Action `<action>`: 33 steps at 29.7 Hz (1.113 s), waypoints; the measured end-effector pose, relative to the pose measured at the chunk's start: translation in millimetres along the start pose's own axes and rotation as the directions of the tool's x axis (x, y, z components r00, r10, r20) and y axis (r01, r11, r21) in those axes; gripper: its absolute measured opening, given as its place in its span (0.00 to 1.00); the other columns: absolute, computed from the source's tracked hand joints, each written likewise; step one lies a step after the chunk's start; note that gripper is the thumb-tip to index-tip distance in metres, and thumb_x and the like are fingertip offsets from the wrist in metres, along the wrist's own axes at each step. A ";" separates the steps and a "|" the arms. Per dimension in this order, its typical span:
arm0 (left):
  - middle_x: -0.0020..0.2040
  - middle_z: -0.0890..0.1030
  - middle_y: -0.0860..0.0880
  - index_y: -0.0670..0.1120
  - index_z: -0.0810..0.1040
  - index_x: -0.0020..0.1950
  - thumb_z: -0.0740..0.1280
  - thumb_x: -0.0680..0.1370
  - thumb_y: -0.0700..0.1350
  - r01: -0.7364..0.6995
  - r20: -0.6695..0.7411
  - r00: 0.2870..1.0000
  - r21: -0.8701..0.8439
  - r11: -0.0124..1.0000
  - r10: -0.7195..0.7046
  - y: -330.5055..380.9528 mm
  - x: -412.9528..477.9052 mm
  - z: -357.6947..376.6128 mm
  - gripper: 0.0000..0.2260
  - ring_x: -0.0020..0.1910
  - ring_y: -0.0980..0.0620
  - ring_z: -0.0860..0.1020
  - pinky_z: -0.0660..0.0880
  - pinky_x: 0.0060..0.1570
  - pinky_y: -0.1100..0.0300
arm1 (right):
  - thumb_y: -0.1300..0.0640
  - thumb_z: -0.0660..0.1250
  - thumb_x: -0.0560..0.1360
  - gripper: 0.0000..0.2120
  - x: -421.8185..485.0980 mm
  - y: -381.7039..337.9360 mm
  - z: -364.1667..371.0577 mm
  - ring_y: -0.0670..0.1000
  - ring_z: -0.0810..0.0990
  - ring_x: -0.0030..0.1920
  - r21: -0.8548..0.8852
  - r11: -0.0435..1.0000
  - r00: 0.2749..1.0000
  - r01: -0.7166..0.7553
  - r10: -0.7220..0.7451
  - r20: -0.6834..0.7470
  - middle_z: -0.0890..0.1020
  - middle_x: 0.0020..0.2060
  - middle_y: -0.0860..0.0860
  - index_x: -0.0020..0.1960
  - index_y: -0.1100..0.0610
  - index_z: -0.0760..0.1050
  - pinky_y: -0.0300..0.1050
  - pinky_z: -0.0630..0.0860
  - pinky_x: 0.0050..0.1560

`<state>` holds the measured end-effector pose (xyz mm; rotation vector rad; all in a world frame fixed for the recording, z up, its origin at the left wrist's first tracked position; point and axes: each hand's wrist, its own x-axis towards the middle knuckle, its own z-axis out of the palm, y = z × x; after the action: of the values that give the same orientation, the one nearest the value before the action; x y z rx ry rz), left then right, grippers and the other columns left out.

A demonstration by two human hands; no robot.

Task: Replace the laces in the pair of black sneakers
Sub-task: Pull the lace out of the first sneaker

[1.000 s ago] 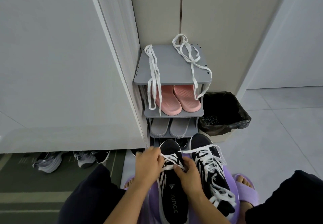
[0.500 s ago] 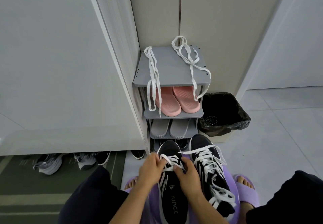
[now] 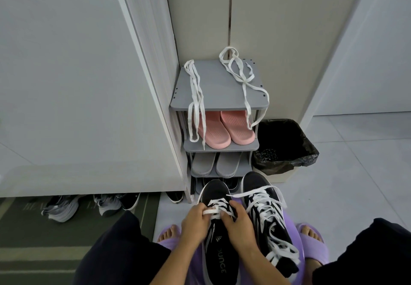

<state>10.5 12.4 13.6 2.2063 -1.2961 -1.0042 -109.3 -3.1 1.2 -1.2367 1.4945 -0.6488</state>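
Since a second ago my left grip [image 3: 195, 221] has dropped a little toward me and in over the near shoe. A short run of flat white lace [image 3: 210, 211] now sits stretched between both grips; my right grip [image 3: 239, 223] barely shifted. Left grip: fingers curled, pinching that lace. Right grip: thumb and curled fingers pinching the same lace at its other end, just beside the eyelets.

The lace is threaded through the eyelets nearest the toe of the black mesh sneaker with white side stripes [image 3: 219, 255]. That sneaker points toe away from me and lies on a round purple plastic seat [image 3: 289, 229] between my knees. Second black striped sneaker [image 3: 253, 182] lies just beside it on the right; touching or not, cannot tell. Its loose white lace [image 3: 265, 200] crisscrosses the whole upper, ends trailing.

Ahead, grey plastic shoe rack [image 3: 218, 93] in the corner, two spare white laces [image 3: 194, 98] draped over its top shelf and hanging down the front. Pink slippers [image 3: 222, 131] on the next shelf, grey slippers [image 3: 215, 164] below. Black-lined bin [image 3: 284, 147] on the floor right of the rack.
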 end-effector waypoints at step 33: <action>0.40 0.75 0.45 0.40 0.75 0.51 0.56 0.82 0.44 -0.028 -0.237 0.971 -0.046 0.999 0.016 17.9 11.2 -23.8 0.11 0.37 0.49 0.74 0.66 0.35 0.59 | 0.57 0.67 0.75 0.16 3.4 4.0 -11.6 0.50 0.78 0.56 -0.048 0.999 0.999 0.017 -0.015 0.037 0.79 0.55 0.53 0.62 0.56 0.74 0.49 0.72 0.63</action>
<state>21.2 -6.7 36.7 2.1913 -1.1728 -0.7298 -121.3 -7.3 0.0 -1.2919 1.4789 -0.6001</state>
